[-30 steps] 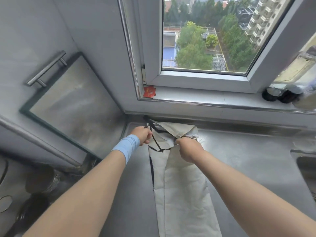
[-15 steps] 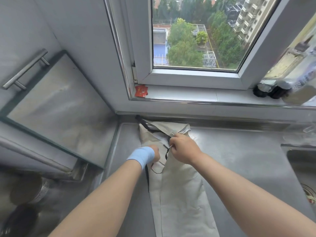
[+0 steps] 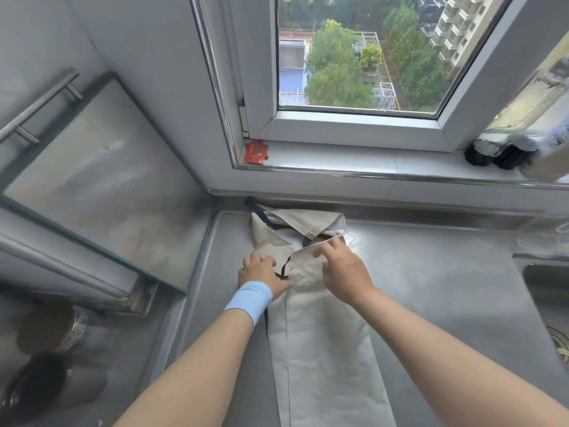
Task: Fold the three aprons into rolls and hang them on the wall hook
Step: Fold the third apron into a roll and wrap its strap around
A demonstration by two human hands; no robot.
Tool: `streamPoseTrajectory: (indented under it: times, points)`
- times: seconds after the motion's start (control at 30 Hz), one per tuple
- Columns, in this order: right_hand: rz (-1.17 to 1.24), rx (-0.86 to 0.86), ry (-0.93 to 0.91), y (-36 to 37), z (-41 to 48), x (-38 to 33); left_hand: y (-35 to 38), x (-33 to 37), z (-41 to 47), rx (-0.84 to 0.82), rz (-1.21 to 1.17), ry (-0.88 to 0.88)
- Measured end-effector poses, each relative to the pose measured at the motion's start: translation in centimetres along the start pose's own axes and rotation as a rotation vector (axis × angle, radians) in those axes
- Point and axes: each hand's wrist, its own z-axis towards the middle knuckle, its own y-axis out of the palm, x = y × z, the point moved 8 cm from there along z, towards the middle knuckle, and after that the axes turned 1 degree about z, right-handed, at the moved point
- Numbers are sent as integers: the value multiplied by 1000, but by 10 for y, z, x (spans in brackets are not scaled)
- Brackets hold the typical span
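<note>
Beige cloth apron (image 3: 323, 349): folded lengthwise, not yet rolled. Left hand (image 3: 261, 277) presses it flat; right hand (image 3: 343, 271) pinches its 12 o'clock flap.

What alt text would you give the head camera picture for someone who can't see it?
Two bare hands work on a beige apron folded into a long strip on a steel counter under a window. The left hand, above a blue wristband, presses the cloth beside a black strap; the right hand touches a folded edge with its fingertips.
</note>
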Motion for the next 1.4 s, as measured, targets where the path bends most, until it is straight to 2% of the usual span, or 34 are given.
streamPoseTrajectory:
  times: [0.1, 0.17, 0.23, 0.3, 0.33, 0.4, 0.43, 0.53, 0.6, 0.73, 0.83, 0.9, 0.93, 1.0, 1.07, 1.1, 1.17, 1.23, 1.27, 1.33, 1.4]
  points:
    - [-73, -163, 19, 17, -7, -3, 14, 1, -7, -168, -1, 6]
    - [-145, -246, -17, 27, -4, -17, 15, 1, -10, -196, -53, -8]
    - [-242, -322, -63, 39, 0, -30, 21, 0, -10, -226, -298, -51]
    - [-294, -360, -76, 45, 4, -34, 31, -3, -14, -279, -694, -147]
    - [-320, -368, -85, 47, 6, -33, 28, -8, -14, -217, -776, -174]
    - [-383, -362, -114, 48, 10, -31, 3, -24, -7, 91, -592, -106]
    - [-399, -351, -122, 47, 13, -30, -5, -27, -5, 192, -461, -40]
    - [-433, -335, -118, 45, 20, -29, 10, -23, -1, 79, -127, 114]
    - [-439, -326, -110, 41, 22, -32, 21, -19, -1, 8, 33, 141]
    - [-381, -292, -78, 30, 22, -39, 18, -9, -1, -12, 281, 174]
    - [-337, -240, -43, 21, 17, -41, 13, 5, -6, 6, 299, 301]
    - [-311, -193, -17, 13, 13, -41, 19, 10, -18, -115, 258, 369]
    - [-299, -177, -5, 9, 11, -41, 24, 10, -24, -179, 311, 394]
    - [-275, -148, 19, 1, 7, -41, 32, 3, -28, -254, 337, 369]
    - [-221, -94, 60, -9, 5, -39, 33, -3, -26, -271, 156, 287]
    - [-183, -65, 88, -14, 4, -37, 32, -1, -26, -273, -37, 234]
    - [-106, -11, 143, -25, 2, -32, 39, 13, -32, -361, -627, 125]
    - [-41, 34, 182, -34, 0, -27, 55, 40, -50, -582, -1059, 63]
    - [-26, 48, 191, -37, -1, -26, 66, 49, -60, -701, -1128, 48]
    - [-21, 44, 200, -40, -2, -24, 84, 50, -79, -890, -1112, 18]
    - [-16, 11, 198, -36, -3, -25, 85, 35, -85, -930, -1092, -17]
